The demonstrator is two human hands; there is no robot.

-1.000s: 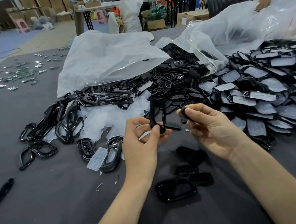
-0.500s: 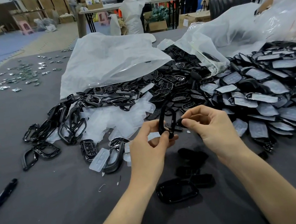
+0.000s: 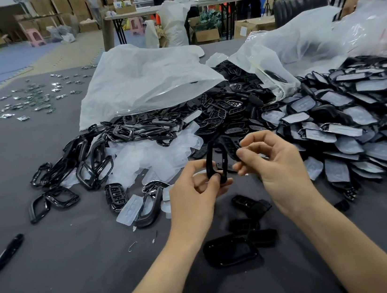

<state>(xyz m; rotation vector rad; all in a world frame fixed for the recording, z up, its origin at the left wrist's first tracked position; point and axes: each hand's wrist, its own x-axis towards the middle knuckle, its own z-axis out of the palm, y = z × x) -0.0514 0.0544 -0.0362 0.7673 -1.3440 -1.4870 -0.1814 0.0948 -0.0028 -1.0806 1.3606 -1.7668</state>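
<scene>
Grey-covered table (image 3: 57, 275): work surface. White plastic bag (image 3: 145, 84) lies slumped open at the back, spilling loose black parts toward the worker, within easy reach. To the right, a heap of film-covered parts (image 3: 357, 129), likely sorted stock. Left hand (image 3: 194, 195) is above the table, thumb and fingers curled round the lower end of a black oval frame (image 3: 208, 160). The frame is held upright, opening exposed to the right hand (image 3: 276, 165). That hand pinches a black grille insert (image 3: 229, 147) just beside the frame, probably to seat it.
</scene>
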